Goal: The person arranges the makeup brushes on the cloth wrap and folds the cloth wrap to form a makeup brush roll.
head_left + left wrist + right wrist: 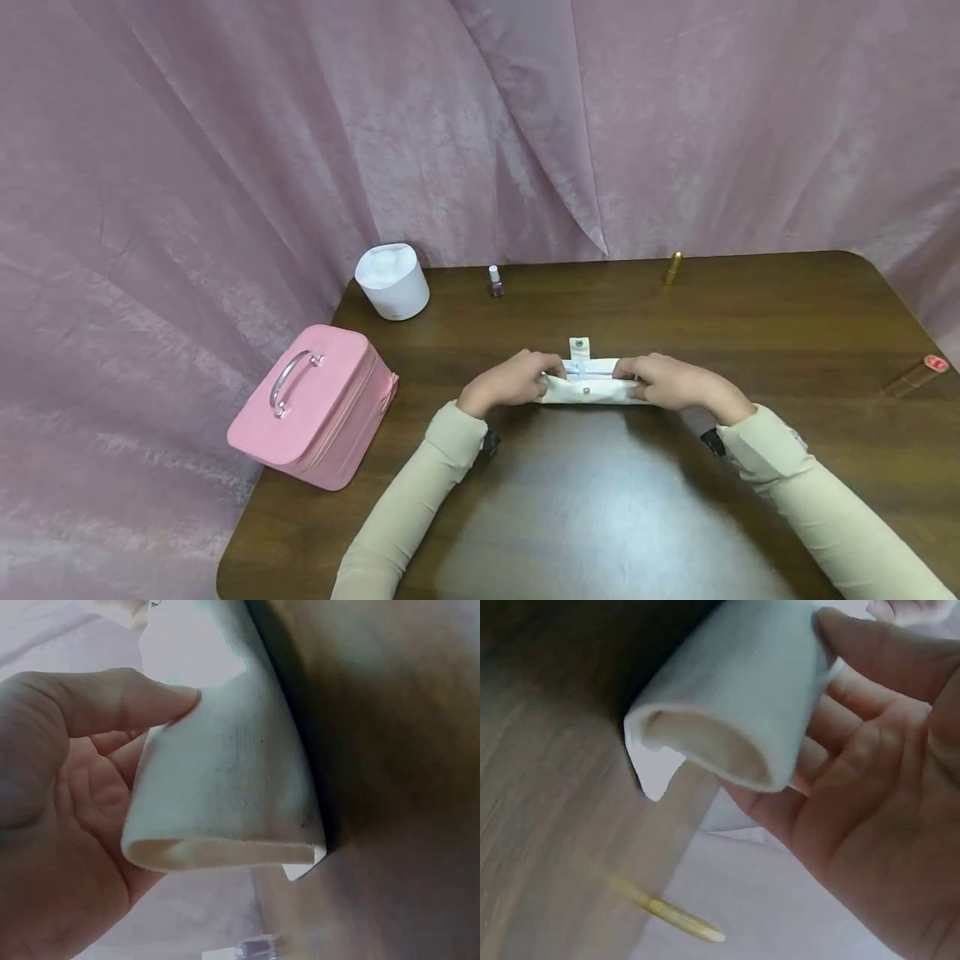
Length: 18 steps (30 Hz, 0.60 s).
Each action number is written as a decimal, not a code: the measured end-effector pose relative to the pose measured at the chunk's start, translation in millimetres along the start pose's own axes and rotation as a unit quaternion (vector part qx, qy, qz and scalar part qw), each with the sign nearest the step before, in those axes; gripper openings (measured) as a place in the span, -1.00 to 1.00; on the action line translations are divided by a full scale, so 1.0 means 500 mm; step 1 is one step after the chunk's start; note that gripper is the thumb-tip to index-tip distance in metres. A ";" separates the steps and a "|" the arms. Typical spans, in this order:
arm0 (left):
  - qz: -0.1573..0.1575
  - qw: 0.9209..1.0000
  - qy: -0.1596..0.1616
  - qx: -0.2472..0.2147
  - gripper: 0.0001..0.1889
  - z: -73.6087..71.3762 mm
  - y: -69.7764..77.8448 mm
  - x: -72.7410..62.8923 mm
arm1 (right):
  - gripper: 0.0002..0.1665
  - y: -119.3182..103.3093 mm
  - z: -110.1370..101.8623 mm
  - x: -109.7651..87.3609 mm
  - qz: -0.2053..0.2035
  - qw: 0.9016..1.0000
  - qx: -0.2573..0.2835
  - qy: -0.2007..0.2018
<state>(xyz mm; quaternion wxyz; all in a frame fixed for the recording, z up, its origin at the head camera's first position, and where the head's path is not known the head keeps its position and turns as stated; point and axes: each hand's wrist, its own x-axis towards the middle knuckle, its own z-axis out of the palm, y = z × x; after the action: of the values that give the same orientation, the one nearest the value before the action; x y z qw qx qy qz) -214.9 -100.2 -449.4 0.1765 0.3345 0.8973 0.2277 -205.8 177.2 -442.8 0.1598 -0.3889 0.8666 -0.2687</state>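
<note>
A folded white fabric pouch [600, 393] lies on the table in front of me, with a snap stud at the middle of its near side. From its far side sticks out a short strap [579, 347] with a metal snap. My left hand [516, 380] pinches the pouch's left end, its thumb on the near face in the left wrist view. At the other end my right hand [672, 385] pinches it the same way. Both wrist views show the rolled fabric [225, 772] with an open, hollow end [712, 746]. Some fingertips are hidden behind the cloth.
On the brown table [570, 517], a pink case [322, 400] with a silver handle stands at left. Behind it is a white round container [397, 287]. Near the back edge stand a small white-capped bottle [496, 282] and a gold tube [673, 268]. A red-topped tube [917, 376] is at right.
</note>
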 end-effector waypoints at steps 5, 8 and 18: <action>-0.008 0.999 -0.011 -0.029 -0.62 -0.015 -0.019 0.018 | -0.92 0.036 -0.020 0.018 -0.006 0.993 0.112 -0.049; -0.021 0.999 -0.011 -0.043 -0.62 -0.019 -0.027 0.029 | -0.91 0.052 -0.030 0.025 -0.002 0.985 0.160 -0.062; -0.051 0.998 0.026 0.032 -0.65 -0.011 -0.021 0.038 | -0.90 0.041 -0.022 0.035 0.047 0.997 0.042 0.037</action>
<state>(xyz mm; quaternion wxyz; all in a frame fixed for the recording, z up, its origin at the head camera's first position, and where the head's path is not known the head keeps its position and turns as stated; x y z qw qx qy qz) -236.5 -96.2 -453.4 0.1533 0.2877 0.9244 0.1980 -234.4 179.1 -447.1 0.1563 -0.3309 0.8770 -0.3115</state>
